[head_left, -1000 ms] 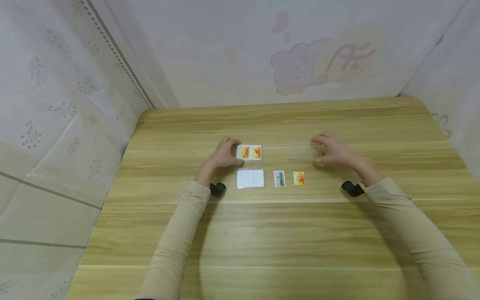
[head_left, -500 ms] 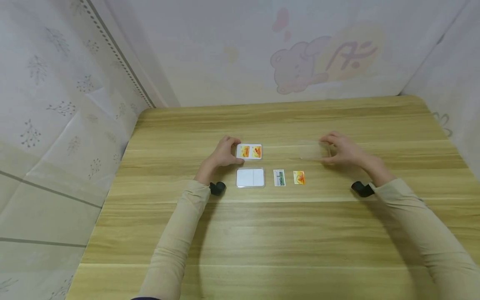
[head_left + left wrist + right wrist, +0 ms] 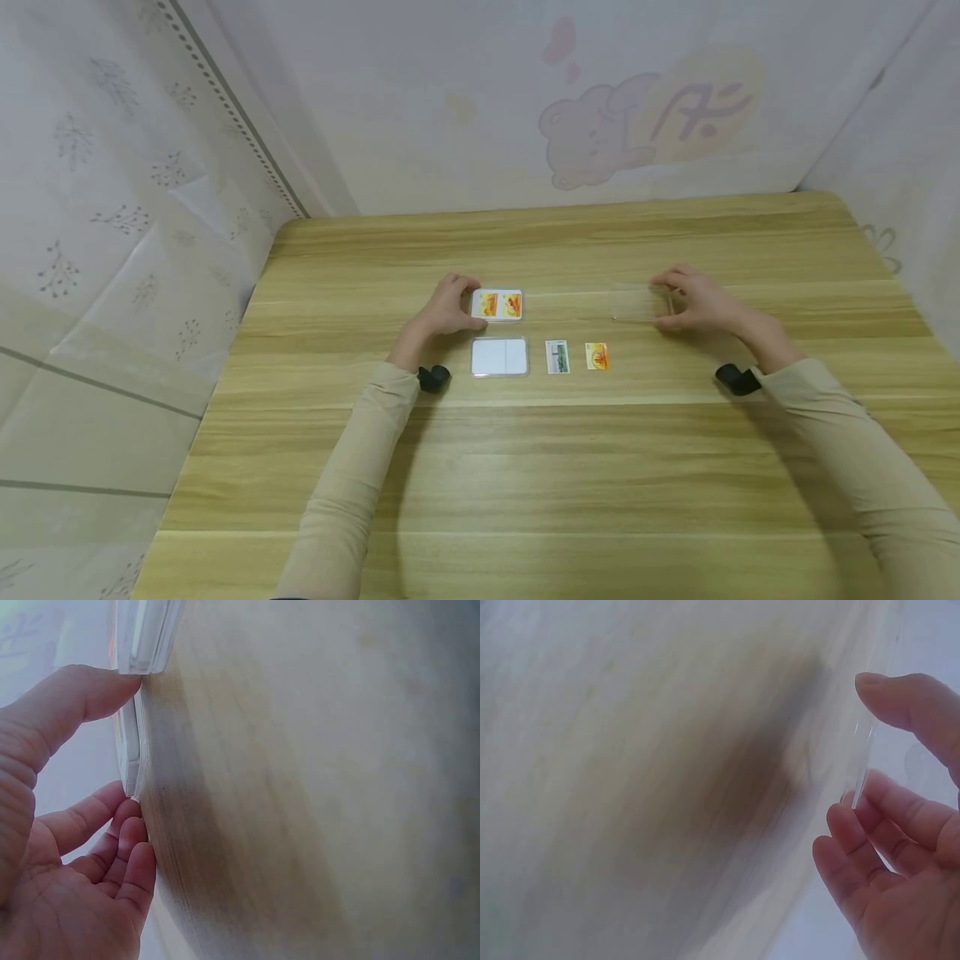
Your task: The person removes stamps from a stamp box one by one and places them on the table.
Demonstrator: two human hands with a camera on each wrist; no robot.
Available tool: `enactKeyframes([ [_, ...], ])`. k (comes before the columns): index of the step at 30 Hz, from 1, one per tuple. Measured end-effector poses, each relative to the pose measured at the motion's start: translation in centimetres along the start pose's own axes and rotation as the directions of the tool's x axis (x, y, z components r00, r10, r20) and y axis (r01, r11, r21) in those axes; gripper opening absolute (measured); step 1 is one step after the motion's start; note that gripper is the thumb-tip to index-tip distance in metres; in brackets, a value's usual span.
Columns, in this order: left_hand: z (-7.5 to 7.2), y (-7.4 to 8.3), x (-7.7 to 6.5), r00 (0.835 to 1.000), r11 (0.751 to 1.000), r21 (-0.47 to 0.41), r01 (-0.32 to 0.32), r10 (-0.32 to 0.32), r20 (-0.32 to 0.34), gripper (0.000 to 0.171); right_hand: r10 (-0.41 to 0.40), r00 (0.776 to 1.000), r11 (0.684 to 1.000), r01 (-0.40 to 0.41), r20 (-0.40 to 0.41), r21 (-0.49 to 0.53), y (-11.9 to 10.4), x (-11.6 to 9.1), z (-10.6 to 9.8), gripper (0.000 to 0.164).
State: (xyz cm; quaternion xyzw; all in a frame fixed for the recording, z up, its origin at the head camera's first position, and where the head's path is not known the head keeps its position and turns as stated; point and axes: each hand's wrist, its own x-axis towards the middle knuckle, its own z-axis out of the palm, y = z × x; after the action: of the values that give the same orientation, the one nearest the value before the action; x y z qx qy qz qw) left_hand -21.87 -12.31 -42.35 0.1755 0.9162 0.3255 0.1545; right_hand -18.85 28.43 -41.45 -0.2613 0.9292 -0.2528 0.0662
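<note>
My left hand holds the left end of a small white stamp case on the table, thumb at the near edge and fingers at the far edge. Two orange stamps lie side by side in it. In the left wrist view, the thumb and fingertips meet the case's clear edge. To the right, my right hand grips a thin transparent lid by its right end. That lid shows between thumb and fingers in the right wrist view, close over the table.
Nearer me lies a second white case with a divider and a clear rim. Right of it are a green-and-grey stamp and a yellow-orange stamp. The wooden table meets a printed curtain at the back.
My right hand has moved to the right with the transparent lid, away from the case with the orange stamps. The left hand has stayed in place on that case.
</note>
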Motion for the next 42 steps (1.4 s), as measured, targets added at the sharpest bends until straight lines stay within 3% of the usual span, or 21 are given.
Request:
enactKeyframes([
  [29,0.2,-0.5,-0.1,1.0,1.0,0.005,-0.009,0.01,-0.006,0.065,0.085,0.992,0.996,-0.087,0.095,0.011,1.0,0.1,0.0,0.059],
  [42,0.0,-0.1,0.0,1.0,1.0,-0.007,0.0,0.0,0.002,0.066,0.063,0.992,0.998,-0.066,0.109,0.024,1.3,0.0,-0.3,0.059],
])
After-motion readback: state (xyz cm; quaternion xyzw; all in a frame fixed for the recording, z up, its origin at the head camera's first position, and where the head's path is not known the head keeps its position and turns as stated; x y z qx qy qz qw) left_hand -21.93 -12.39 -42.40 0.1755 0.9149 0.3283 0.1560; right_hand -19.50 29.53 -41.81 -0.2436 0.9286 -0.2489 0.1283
